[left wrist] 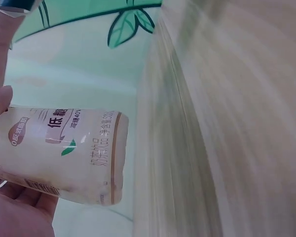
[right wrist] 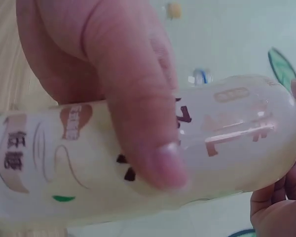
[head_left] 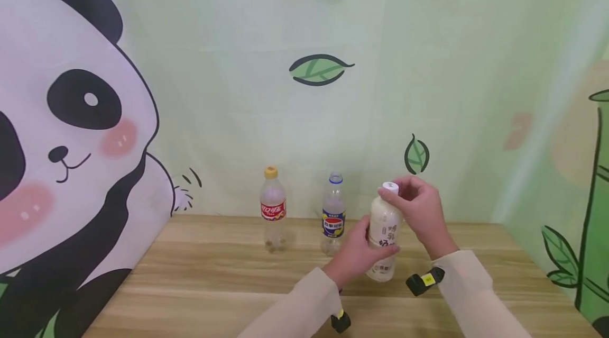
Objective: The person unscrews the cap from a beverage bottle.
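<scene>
A cream-coloured milk tea bottle (head_left: 383, 221) with a white cap (head_left: 390, 186) stands almost upright between the two hands. Its body is gripped by the left hand (head_left: 356, 250), the thumb lying across the label. At the top, the right hand (head_left: 421, 208) pinches the cap between thumb and fingers. In the left wrist view the bottle's base (left wrist: 119, 158) shows a small gap from the tabletop. The right wrist view has the left thumb (right wrist: 143, 133) pressed over the label; the cap itself is out of that frame.
A clear cola bottle with a yellow cap (head_left: 270, 172) and red label stands at the left on the wooden table (head_left: 214, 274). Nearer the hands is an uncapped clear bottle (head_left: 333, 221) with a blue label. A green cloth (head_left: 238, 89) printed with a panda hangs behind.
</scene>
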Demonstrator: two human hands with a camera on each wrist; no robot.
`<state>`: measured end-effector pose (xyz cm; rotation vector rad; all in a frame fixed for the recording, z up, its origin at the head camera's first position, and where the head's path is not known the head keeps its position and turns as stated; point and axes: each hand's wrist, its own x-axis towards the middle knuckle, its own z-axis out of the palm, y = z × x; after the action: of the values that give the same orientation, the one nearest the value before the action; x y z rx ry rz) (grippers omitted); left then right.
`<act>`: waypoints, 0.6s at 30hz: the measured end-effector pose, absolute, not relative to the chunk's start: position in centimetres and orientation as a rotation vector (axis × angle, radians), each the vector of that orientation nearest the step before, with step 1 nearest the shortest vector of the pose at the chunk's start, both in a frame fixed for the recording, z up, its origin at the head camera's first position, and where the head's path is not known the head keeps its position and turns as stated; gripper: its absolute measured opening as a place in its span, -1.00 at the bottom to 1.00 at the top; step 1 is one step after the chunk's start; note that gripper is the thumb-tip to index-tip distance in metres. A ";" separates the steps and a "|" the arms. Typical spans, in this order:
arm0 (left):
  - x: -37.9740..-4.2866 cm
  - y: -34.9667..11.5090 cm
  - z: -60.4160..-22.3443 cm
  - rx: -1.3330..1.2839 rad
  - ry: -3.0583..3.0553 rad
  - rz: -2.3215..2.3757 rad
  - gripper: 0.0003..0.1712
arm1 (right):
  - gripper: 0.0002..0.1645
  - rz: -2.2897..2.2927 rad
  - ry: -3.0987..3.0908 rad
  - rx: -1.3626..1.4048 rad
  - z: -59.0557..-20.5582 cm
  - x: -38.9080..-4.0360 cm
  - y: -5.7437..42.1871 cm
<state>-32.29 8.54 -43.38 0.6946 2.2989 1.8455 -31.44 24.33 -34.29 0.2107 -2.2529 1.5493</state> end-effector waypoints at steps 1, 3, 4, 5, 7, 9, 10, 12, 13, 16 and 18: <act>-32.0 8.2 -43.3 0.704 2.283 1.853 -0.39 | -0.47 1.565 -2.250 0.217 -34.3 -31.2 24.1; -31.3 7.5 -43.4 0.735 2.252 1.879 -0.39 | -0.48 1.594 -2.253 0.238 -34.3 -30.7 23.6; -31.0 7.1 -43.4 0.753 2.237 1.893 -0.39 | -0.49 1.609 -2.257 0.253 -34.3 -30.5 23.3; -30.6 6.7 -43.4 0.767 2.231 1.901 -0.39 | -0.49 1.625 -2.261 0.269 -34.3 -30.3 22.9; -30.0 6.0 -43.5 0.788 2.220 1.915 -0.37 | -0.51 1.648 -2.270 0.301 -34.3 -29.8 22.2; -29.4 5.3 -43.6 0.795 2.228 1.918 -0.34 | -0.54 1.651 -2.278 0.327 -34.2 -29.3 21.5; -29.1 5.0 -43.5 0.797 2.233 1.919 -0.32 | -0.56 1.657 -2.275 0.336 -34.2 -29.0 21.2; -28.7 4.6 -43.4 0.802 2.233 1.924 -0.28 | -0.58 1.653 -2.270 0.348 -34.1 -28.4 20.7; -28.5 4.3 -43.4 0.806 2.240 1.924 -0.27 | -0.59 1.656 -2.266 0.354 -34.0 -28.2 20.4; -27.9 3.8 -43.1 0.844 2.242 1.926 -0.29 | -0.59 1.666 -2.251 0.376 -33.9 -27.4 19.7; -27.5 3.4 -43.0 0.873 2.243 1.928 -0.33 | -0.60 1.678 -2.238 0.387 -33.9 -27.0 19.3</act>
<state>-27.46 3.38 -43.00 0.8725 2.2430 1.9277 -26.98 19.35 -33.88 0.3867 -2.2382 1.6785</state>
